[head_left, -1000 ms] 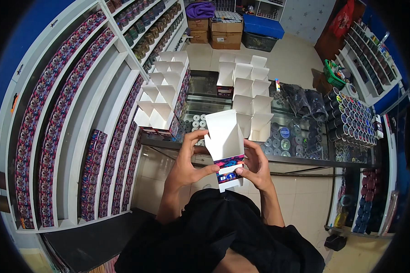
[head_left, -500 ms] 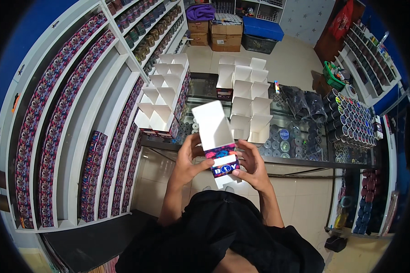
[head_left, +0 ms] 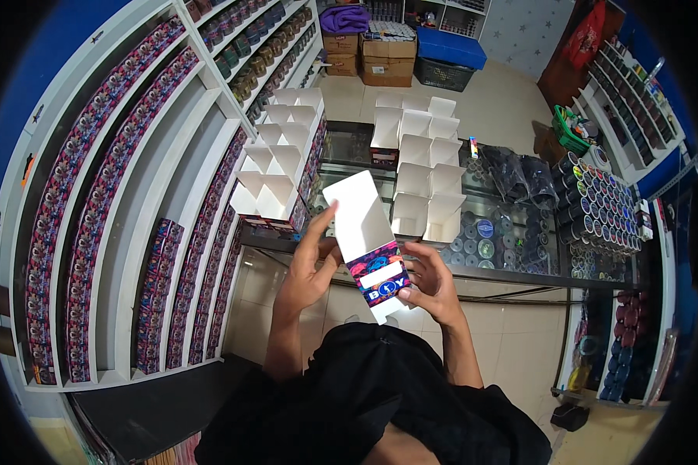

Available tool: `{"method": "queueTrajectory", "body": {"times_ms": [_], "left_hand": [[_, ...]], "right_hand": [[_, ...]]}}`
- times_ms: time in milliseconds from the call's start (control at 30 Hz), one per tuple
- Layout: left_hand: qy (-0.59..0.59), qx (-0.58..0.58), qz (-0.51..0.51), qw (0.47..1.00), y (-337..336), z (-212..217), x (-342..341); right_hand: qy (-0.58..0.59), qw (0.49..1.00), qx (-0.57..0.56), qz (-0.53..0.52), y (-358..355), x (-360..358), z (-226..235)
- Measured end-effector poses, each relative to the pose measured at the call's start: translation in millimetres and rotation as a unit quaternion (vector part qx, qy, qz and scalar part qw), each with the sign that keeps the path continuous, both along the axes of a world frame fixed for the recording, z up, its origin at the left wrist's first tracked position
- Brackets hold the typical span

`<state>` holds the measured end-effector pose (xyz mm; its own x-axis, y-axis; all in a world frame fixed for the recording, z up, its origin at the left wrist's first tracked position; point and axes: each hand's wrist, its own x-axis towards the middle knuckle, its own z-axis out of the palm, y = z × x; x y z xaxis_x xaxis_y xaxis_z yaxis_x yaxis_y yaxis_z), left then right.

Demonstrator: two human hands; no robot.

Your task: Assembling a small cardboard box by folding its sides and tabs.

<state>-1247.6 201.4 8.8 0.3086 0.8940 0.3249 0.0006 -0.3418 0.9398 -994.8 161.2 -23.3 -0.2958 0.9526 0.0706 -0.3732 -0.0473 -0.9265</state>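
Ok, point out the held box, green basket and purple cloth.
Held box [head_left: 374,261]: head view, patterned panel.
Green basket [head_left: 567,139]: head view, side wall.
Purple cloth [head_left: 343,20]: head view, middle.

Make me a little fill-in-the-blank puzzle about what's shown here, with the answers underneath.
The right hand rests its ____ on the printed face of the patterned box.
The open boxes on the glass counter are ____ inside.
The cloth on the cardboard boxes is coloured ____.

Missing words: thumb; white; purple.
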Motion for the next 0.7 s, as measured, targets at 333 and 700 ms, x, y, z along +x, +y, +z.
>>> {"method": "queueTrajectory", "body": {"times_ms": [333, 700], "left_hand": [[-0.080, -0.013, 0.051, 0.995, 2.9, -2.9, 5.1], [-0.031, 0.005, 0.025, 0.999, 2.6, 1.3, -9.6]], "right_hand": [[0.059, 0.998, 0.010, -0.007, -0.8, -0.6, -0.1], [0.058, 0.998, 0.011, 0.009, 2.6, 0.3, -4.5]]}}
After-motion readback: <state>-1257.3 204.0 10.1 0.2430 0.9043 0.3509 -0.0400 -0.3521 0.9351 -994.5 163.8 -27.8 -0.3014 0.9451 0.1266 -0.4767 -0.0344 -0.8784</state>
